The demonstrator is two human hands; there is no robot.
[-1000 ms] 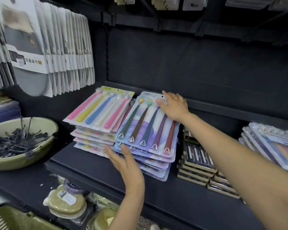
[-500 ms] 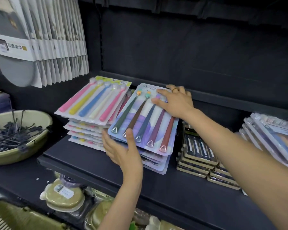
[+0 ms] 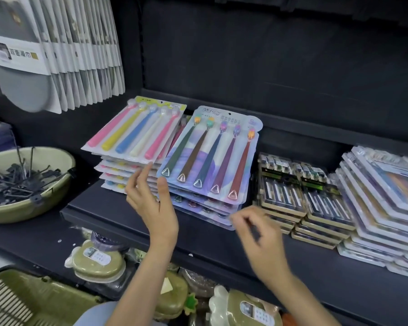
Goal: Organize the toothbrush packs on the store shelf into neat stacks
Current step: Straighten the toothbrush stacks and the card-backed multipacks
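Left hand [image 3: 154,203] open, empty, thumb against front corner of purple stack [image 3: 210,170], likely squaring edges; right hand [image 3: 257,228] blurred, loosely curled, holding nothing, near same stack's front; pastel stack [image 3: 134,137] beside it on shelf [image 3: 118,215].

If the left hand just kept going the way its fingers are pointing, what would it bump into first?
Probably the pile of pastel toothbrush packs. The left hand is open, fingers pointing up and toward the back of the shelf, and its fingertips already sit right at that pile's front edge. Whether they touch is hard to tell.
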